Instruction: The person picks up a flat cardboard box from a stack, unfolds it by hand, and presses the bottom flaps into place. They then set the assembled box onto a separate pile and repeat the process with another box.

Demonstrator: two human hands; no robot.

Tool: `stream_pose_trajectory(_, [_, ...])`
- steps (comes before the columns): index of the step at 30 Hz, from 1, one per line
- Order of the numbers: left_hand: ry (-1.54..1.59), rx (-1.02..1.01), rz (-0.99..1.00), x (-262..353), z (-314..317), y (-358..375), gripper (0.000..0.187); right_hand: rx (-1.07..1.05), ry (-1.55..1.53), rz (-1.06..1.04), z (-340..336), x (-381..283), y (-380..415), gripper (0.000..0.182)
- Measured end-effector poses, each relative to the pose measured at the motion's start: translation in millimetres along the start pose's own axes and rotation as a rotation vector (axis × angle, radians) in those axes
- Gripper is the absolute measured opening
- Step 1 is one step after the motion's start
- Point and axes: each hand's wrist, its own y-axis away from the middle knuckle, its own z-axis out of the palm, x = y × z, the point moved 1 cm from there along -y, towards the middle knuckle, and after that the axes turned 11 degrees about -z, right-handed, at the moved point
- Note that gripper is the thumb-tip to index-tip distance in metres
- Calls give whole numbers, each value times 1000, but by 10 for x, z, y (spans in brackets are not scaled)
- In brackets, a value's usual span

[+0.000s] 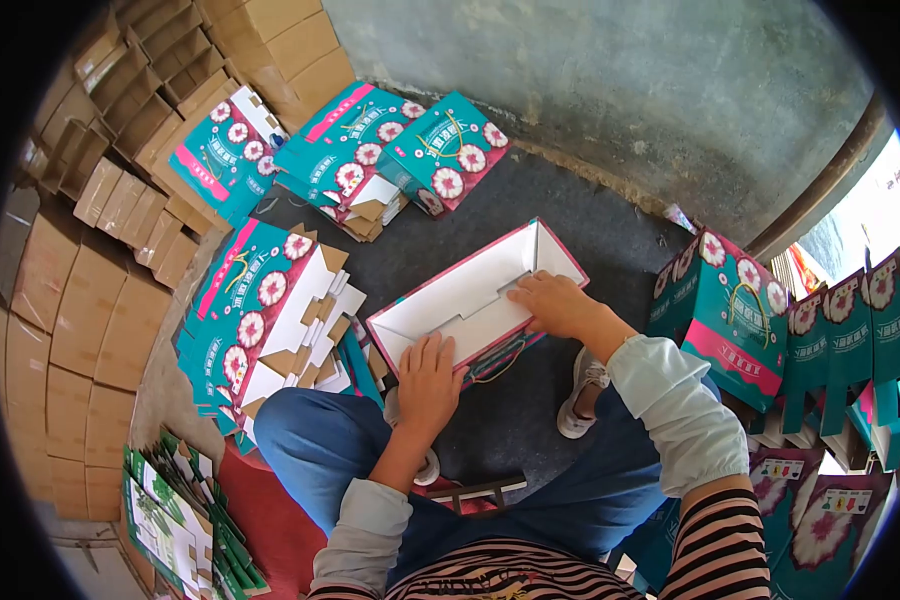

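A carton gift box (470, 289) stands between my knees with its open side toward me. Its inside is white, with interlocked flaps across the bottom, and its outer edges are pink and teal. My left hand (430, 385) grips the near left part of the box, fingers over the wall and on the inside. Farther right, my right hand (552, 303) holds the near wall, its fingertips reaching in by the flaps. A yellow cord handle (497, 370) hangs on the box's near outer side.
Flat teal cartons (260, 290) lie stacked at left, and more (360, 140) lie beyond the box. A set-up teal box (735, 310) stands at right beside several others (850, 330). Brown cartons (70, 350) line the left side; green-white packaging (175, 520) lies lower left.
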Motion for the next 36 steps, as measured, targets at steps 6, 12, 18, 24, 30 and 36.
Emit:
stream_pose_trajectory(6, [640, 193, -676, -748, -13, -134, 64, 440, -219, 403, -374, 509, 249, 42])
stream_pose_trajectory(12, [1258, -479, -1480, -1109, 114, -370, 113, 325, -742, 750, 221, 1096, 218, 69])
stream_pose_trajectory(18, [1448, -686, -1369, -976, 121, -338, 112, 263, -1201, 886, 105, 924, 113, 84])
stream_pose_trajectory(24, [1589, -614, -1022, -664, -198, -376, 77, 582, -1312, 966, -410, 1018, 409, 76])
stream_pose_trajectory(30, [1371, -112, -414, -553, -271, -423, 60, 650, -1592, 646, -346, 1319, 705, 63])
stream_pose_trajectory(36, [1508, -155, -950, -970, 154, -138, 58, 513, -1354, 688, -490, 804, 617, 72])
